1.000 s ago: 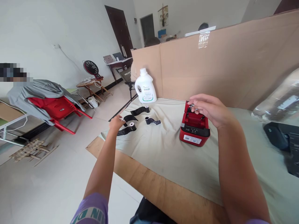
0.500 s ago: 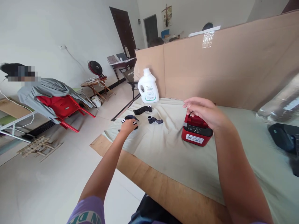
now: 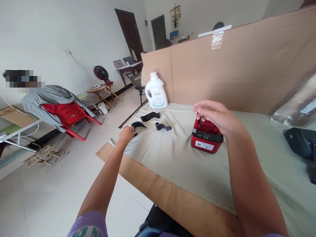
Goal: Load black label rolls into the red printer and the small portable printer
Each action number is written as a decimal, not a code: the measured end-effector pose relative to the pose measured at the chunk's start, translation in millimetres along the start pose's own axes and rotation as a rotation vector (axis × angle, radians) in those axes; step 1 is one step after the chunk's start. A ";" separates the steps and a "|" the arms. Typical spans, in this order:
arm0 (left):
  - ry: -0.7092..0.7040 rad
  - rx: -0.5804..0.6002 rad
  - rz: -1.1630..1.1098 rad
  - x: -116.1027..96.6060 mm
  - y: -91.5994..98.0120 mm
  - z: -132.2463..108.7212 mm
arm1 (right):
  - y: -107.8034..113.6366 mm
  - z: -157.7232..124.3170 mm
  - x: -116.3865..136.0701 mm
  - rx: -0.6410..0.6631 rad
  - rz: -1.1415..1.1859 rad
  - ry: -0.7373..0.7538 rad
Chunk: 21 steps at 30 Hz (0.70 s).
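Observation:
A small red label printer (image 3: 206, 140) stands on the pale cloth (image 3: 172, 158) covering the table. My right hand (image 3: 217, 117) rests over its open top, fingers curled at the lid edge. Far to the left, my left hand (image 3: 127, 134) is closed on a black ribbon roll near the cloth's left edge; the roll is mostly hidden under the fingers. A curled black ribbon strip (image 3: 138, 124) lies just beyond that hand. Two more black rolls (image 3: 151, 116) (image 3: 163, 127) lie further in on the cloth.
A white detergent bottle (image 3: 155, 91) stands at the back left against a cardboard wall (image 3: 234, 69). A black device (image 3: 300, 144) and clear plastic lie at the right edge. A red chair (image 3: 66, 115) with a grey garment, a fan and small tables stand on the floor left.
My left hand reached down onto the nearest black roll and closed over it. My right hand moved from the raised lid onto the printer's top, and the lid looks lower.

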<state>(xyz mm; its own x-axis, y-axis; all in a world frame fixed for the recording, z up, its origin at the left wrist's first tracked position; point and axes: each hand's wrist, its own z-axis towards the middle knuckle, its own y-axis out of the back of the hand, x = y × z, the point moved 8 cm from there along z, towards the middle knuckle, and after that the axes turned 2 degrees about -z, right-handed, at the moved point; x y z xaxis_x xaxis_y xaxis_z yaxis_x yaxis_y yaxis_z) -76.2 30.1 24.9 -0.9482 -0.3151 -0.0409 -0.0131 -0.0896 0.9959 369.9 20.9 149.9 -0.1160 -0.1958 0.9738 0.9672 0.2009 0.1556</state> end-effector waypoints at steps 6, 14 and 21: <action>-0.046 -0.315 0.105 -17.5 4.5 -28.3 | 4.8 -2.4 0.4 -0.010 -0.003 -0.010; -0.253 -0.144 -0.489 -132.8 -29.6 -17.9 | 5.3 -1.2 -4.0 -0.012 -0.010 -0.002; -0.283 -0.143 -0.944 -168.2 -30.9 4.1 | 14.0 -19.6 7.7 -0.029 -0.061 0.001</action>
<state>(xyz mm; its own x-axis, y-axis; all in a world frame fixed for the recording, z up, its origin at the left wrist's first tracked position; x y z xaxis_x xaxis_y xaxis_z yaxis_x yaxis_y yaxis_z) 82.4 89.7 1.3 -0.6096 0.1791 -0.7722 -0.7804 -0.3067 0.5449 387.1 3.4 156.3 -0.1746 -0.2078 0.9625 0.9646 0.1603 0.2096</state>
